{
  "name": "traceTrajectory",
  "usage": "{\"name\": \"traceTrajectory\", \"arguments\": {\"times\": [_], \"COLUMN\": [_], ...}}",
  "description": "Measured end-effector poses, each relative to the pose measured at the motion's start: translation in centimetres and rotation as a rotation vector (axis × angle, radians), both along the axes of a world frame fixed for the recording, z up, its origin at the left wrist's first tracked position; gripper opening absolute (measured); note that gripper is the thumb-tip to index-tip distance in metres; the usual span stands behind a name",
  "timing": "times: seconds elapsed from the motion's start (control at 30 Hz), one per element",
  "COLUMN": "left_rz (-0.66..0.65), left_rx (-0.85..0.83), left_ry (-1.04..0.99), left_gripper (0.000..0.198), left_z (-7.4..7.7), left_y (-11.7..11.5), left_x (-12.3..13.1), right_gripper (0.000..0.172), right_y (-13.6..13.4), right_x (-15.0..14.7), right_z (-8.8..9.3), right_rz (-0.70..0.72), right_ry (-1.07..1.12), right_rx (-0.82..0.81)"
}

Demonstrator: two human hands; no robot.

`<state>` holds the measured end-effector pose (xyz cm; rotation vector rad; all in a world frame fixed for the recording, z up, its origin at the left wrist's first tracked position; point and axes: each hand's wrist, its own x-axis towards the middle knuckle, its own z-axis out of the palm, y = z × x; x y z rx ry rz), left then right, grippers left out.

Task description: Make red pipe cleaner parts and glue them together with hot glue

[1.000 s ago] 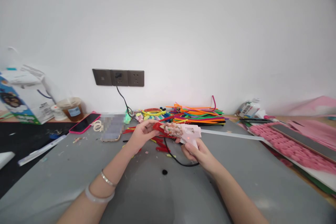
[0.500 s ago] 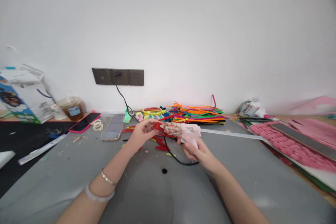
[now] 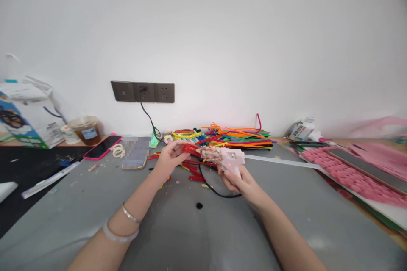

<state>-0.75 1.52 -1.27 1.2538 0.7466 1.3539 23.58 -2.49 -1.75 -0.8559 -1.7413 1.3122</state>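
Table [image 3: 95, 220], grey, carrying all items; two bare forearms reach over its near edge.

Right hand [image 3: 240, 182]: fingers wrapped round the grip of a pink glue gun [image 3: 227, 159], nozzle pointing left, black cord [image 3: 216, 190] looping beneath. Gun and hand sit slightly higher and further from the near edge than a second ago.

Left hand [image 3: 168, 159]: fingertips pinched on a red pipe-cleaner piece [image 3: 190, 149], lifted with the gun, its end meeting the nozzle; gluing apparently in progress.

Mid-table: loose red offcuts [image 3: 193, 175]; pink-cased phone [image 3: 102, 147] toward the left edge.

Far edge: heap of coloured pipe cleaners [image 3: 238, 135]; pink knitted mat [image 3: 349, 178] at right.

Beyond: white wall, dark socket strip [image 3: 142, 92].
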Motion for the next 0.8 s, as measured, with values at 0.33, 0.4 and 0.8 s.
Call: {"name": "traceTrajectory", "arguments": {"times": [0.33, 0.4, 0.8], "left_rz": [0.018, 0.026, 0.048], "left_rx": [0.028, 0.034, 0.075], "left_ry": [-0.044, -0.051, -0.039], "left_gripper": [0.030, 0.029, 0.026], "left_z": [0.19, 0.12, -0.04], "left_y": [0.07, 0.16, 0.28], "left_x": [-0.06, -0.09, -0.29], "right_gripper": [0.046, 0.047, 0.045], "right_y": [-0.01, -0.04, 0.06], "right_x": [0.31, 0.30, 0.49], "right_z": [0.00, 0.16, 0.05], "right_rz": [-0.036, -0.045, -0.083], "right_ry": [-0.035, -0.032, -0.011], "right_rx": [-0.006, -0.004, -0.021]}}
